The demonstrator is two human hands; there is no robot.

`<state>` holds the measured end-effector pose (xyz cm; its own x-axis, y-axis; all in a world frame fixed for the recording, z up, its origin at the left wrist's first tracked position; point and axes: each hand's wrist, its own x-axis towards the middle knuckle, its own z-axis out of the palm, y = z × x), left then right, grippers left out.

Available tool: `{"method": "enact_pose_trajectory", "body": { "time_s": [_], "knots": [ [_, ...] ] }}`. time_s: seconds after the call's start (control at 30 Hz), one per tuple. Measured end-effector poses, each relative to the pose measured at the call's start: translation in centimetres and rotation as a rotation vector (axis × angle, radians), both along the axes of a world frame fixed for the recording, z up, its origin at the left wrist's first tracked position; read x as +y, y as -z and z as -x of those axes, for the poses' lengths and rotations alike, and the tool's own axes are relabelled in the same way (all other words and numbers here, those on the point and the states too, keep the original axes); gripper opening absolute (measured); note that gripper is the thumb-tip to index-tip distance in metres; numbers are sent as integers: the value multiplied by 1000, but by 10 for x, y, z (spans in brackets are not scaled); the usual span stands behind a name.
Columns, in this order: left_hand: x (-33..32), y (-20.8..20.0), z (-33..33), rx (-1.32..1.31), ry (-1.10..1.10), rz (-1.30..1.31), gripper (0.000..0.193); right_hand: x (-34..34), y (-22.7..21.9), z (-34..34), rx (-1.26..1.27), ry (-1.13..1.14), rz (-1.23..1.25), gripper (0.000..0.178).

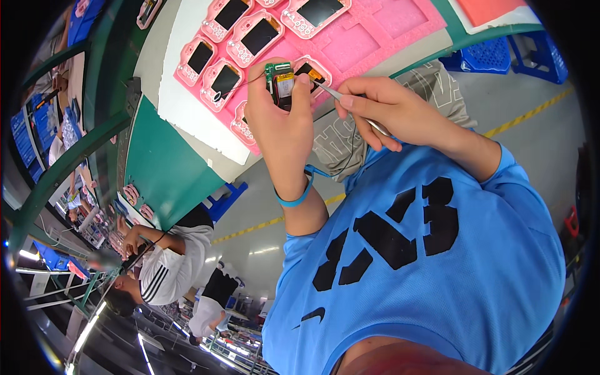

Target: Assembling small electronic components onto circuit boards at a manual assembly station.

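Note:
My left hand point(282, 128) is closed around a small green circuit board point(270, 75) with a silver battery point(284, 87) that carries yellow tape. A thin dark wire with a looped end runs out to the left from the board. Metal tweezers point(377, 127) are gripped in my right hand point(390, 112). Their tips reach an orange strip point(312, 73) beside the dark screen of a pink handheld game console shell point(325, 65), partly hidden behind my left thumb. Whether the tips touch the strip, I cannot tell.
Several pink handheld consoles point(255, 37) lie in a pink foam tray point(409, 28) with empty recesses at its right. White foam sheet point(203, 128) and a green mat point(165, 162) extend leftward. Blue stools point(484, 57) stand at the right. A co-worker in white point(172, 265) sits at lower left.

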<state>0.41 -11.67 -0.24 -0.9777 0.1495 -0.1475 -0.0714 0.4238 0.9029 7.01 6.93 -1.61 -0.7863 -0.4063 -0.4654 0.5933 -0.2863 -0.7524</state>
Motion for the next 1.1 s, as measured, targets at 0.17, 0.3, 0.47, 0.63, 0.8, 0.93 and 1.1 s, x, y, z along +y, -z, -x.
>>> {"method": "enact_pose_trajectory", "body": {
  "time_s": [0.17, 0.3, 0.47, 0.63, 0.8, 0.93, 1.1],
  "knots": [
    [1, -4, 0, 14, -7, 2, 25, 0, 5, 0, 40, -12, 12, 24],
    [-13, -12, -3, -49, 0, -84, 25, 0, 10, -2, 73, 12, 43, 23],
    [-33, -22, -12, -264, 21, -323, 26, -3, 10, -8, 172, 83, -5, 21],
    [-31, -17, -16, -295, 61, -314, 27, -5, 8, -11, 326, 72, -240, 19],
    [-29, -12, -16, -301, 72, -320, 27, -6, 13, -14, 464, 131, -425, 16],
    [-26, -12, -16, -309, 58, -329, 25, -2, 8, -11, 554, 106, -568, 13],
    [-29, -9, -16, -323, 66, -318, 25, 6, 7, -10, 580, 50, -588, 14]
  ]
}}
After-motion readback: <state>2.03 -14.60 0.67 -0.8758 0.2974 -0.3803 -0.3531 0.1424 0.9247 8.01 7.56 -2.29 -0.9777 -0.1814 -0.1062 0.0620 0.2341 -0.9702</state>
